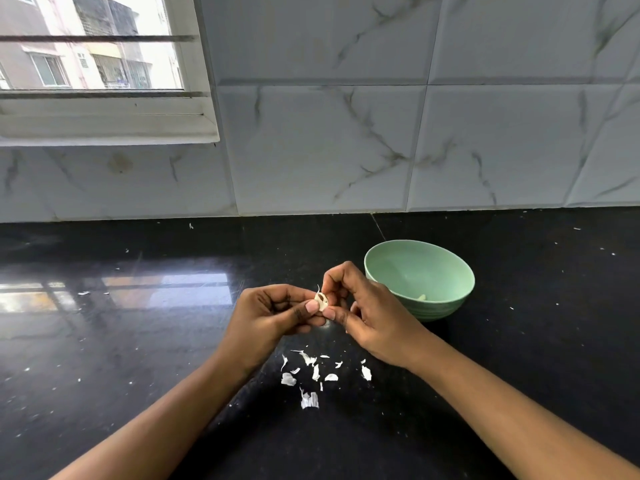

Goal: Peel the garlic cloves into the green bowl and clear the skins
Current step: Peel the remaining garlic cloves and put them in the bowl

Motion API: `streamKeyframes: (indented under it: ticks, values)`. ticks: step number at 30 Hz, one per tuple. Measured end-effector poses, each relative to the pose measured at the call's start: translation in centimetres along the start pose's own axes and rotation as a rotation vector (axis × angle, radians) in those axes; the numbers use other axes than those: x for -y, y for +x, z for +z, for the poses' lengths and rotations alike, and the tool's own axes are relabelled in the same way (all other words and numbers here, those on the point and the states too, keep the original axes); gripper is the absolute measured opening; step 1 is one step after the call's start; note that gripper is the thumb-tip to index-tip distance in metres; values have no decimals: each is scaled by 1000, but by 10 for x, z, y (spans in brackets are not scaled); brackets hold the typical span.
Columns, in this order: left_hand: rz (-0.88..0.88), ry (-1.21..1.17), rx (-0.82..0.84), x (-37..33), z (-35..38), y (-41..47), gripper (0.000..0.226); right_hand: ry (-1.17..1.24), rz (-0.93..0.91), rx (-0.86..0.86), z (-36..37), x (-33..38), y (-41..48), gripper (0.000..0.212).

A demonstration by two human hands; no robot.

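A small pale garlic clove (322, 301) with a dark spot and a curl of loose skin sits between both hands above the black counter. My left hand (273, 315) pinches it from the left with thumb and fingers. My right hand (363, 306) pinches it from the right, fingers curled over its top. The green bowl (446, 271) stands just right of my right hand, with a pale piece of garlic (421, 297) on its bottom. Several white skin scraps (311, 375) lie on the counter below my hands.
The glossy black counter (138, 341) runs back to a marble-tiled wall (415, 150). A window (97, 64) is at the upper left. Tiny skin flecks are scattered over the counter, some at the left (83, 293).
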State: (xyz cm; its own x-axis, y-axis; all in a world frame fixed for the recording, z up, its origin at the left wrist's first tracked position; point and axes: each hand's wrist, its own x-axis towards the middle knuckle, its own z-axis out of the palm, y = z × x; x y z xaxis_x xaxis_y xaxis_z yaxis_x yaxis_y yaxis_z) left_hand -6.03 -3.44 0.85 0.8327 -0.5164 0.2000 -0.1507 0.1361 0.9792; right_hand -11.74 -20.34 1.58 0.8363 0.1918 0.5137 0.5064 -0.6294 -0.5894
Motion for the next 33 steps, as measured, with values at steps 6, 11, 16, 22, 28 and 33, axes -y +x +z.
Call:
streamKeyframes:
  ticks: [6, 11, 16, 22, 28, 33]
  values:
    - [44, 21, -12, -1, 1, -1, 18, -84, -41, -11, 1, 2, 0, 28]
    - [46, -15, -56, -1, 1, 0, 19, -237, -88, -69, 3, 4, 1, 29]
    - [20, -42, -68, 0, 1, 0, 18, -75, 25, -55, -5, 3, 2, 36]
    - [-21, -28, -73, 2, 0, 3, 19, 36, 148, -39, -12, 3, 3, 37]
    - [-26, -21, -44, 4, -1, 3, 19, 36, 230, 93, -9, 1, 1, 34]
    - [-11, -21, -35, 4, -1, 2, 18, -8, 246, 18, -13, 6, 1, 32]
